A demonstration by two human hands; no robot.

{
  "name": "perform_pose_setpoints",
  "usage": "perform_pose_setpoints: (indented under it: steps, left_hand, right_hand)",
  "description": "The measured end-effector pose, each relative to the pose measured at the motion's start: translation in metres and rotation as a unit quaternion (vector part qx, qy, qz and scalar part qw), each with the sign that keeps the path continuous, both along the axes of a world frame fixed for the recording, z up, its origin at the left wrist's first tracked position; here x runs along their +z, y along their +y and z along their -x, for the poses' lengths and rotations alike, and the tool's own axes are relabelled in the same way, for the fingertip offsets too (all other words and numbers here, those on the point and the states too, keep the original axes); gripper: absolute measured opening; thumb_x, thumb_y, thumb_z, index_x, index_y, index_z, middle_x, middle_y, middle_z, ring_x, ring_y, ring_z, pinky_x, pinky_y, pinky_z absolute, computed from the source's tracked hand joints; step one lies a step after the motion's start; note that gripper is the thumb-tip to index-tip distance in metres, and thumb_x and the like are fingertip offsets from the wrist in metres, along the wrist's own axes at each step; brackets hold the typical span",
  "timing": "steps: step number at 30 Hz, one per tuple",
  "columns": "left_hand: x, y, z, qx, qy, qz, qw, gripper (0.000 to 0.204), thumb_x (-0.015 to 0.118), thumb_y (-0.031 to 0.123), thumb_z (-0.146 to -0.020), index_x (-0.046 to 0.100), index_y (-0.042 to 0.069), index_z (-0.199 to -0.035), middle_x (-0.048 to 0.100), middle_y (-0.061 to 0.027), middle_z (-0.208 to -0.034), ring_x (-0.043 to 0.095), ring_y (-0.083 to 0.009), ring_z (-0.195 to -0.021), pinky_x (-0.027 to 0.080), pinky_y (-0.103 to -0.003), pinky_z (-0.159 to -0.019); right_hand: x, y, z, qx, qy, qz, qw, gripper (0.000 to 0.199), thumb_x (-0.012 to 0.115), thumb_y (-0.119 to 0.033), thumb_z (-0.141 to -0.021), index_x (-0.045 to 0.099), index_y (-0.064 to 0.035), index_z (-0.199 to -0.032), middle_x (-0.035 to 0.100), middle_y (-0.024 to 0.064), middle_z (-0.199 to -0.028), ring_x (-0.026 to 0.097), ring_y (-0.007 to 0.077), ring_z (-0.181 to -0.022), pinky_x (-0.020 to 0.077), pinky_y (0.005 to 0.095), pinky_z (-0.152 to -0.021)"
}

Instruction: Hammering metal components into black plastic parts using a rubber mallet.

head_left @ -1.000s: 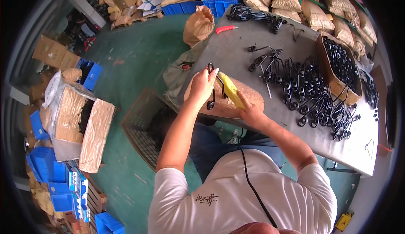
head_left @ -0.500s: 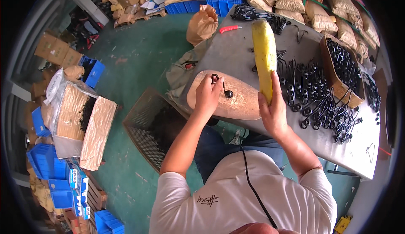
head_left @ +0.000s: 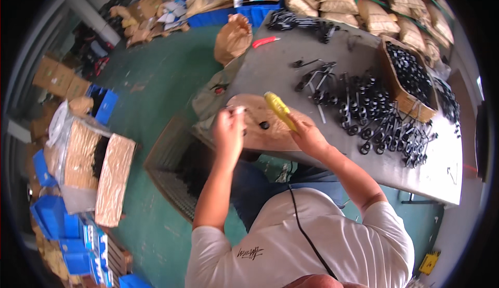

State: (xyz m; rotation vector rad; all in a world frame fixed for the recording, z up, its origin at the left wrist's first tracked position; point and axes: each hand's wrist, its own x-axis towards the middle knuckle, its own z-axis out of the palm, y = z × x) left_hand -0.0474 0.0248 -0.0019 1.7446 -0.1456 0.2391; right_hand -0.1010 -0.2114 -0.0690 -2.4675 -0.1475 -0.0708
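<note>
My left hand (head_left: 227, 135), smeared by motion, is closed at the left end of a worn brown board (head_left: 267, 141). Dark bits showing beside its fingers look like the black ring-ended rod seen there earlier. My right hand (head_left: 311, 137) is wrapped round the lower end of a thick yellow club-like bar (head_left: 279, 109), which tilts up and left over the board. On the board between both hands lies a small round black piece (head_left: 264, 125). Right of my right hand, many black ring-ended rods (head_left: 371, 106) lie in a heap on the grey table (head_left: 280, 67).
A cardboard box of black parts (head_left: 410, 75) stands at the table's right. A red-handled knife (head_left: 265, 41) lies near its far left edge, beside a brown paper sack (head_left: 234, 39). Below left is a mesh crate (head_left: 163, 153). Stacked sacks (head_left: 338, 7) line the back.
The yellow bar has swung down from upright to a leftward tilt, and my right hand has moved left. My left hand has drawn left and down, away from the round black piece.
</note>
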Motion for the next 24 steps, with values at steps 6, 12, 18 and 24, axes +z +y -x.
perform_pose_setpoints:
  steps: [6, 12, 18, 24]
  left_hand:
    - [0.014, 0.095, 0.003, 0.141, -0.043, -0.032, 0.989, 0.018, 0.059, 0.018, -0.097, 0.057, 0.000, -0.096, 0.067, -0.0055, -0.086, 0.057, -0.0107, -0.075, 0.047, -0.027, -0.068]
    - [-0.017, 0.153, -0.019, 0.214, 0.070, -0.344, 0.912, 0.035, 0.063, 0.025, -0.092, 0.056, 0.000, -0.115, 0.064, -0.0196, -0.109, 0.062, -0.0351, -0.103, 0.048, -0.043, -0.091]
    - [-0.018, 0.113, -0.003, 0.142, -0.089, -0.286, 0.943, 0.039, 0.065, 0.023, -0.090, 0.058, 0.000, -0.122, 0.062, -0.0209, -0.118, 0.061, -0.0341, -0.109, 0.046, -0.041, -0.096]
    - [-0.018, 0.000, -0.038, -0.112, 0.105, 0.083, 0.985, 0.055, 0.062, 0.044, -0.094, 0.054, 0.001, -0.128, 0.066, -0.0099, -0.114, 0.057, -0.0109, -0.077, 0.049, -0.025, -0.070]
  right_hand:
    - [0.003, -0.064, -0.034, -0.126, -0.207, 0.160, 0.957, 0.039, 0.065, -0.031, -0.087, 0.062, -0.0123, -0.121, 0.061, 0.0093, -0.098, 0.059, 0.0281, -0.096, 0.0494, 0.0408, -0.083]
    - [0.000, -0.086, -0.104, -0.215, 0.022, 0.274, 0.937, 0.067, 0.066, -0.041, -0.084, 0.045, -0.0111, -0.139, 0.057, 0.0123, -0.121, 0.055, 0.0282, -0.116, 0.0424, 0.0450, -0.095]
    - [-0.015, -0.071, -0.111, -0.241, -0.156, 0.146, 0.947, 0.044, 0.063, -0.021, -0.077, 0.065, -0.0075, -0.119, 0.063, 0.0215, -0.122, 0.062, 0.0357, -0.110, 0.0506, 0.0450, -0.094]
    - [0.022, -0.021, -0.026, 0.043, -0.375, 0.061, 0.924, 0.043, 0.062, -0.005, -0.075, 0.058, 0.0001, -0.118, 0.057, 0.0157, -0.092, 0.053, 0.0367, -0.080, 0.0445, 0.0466, -0.075]
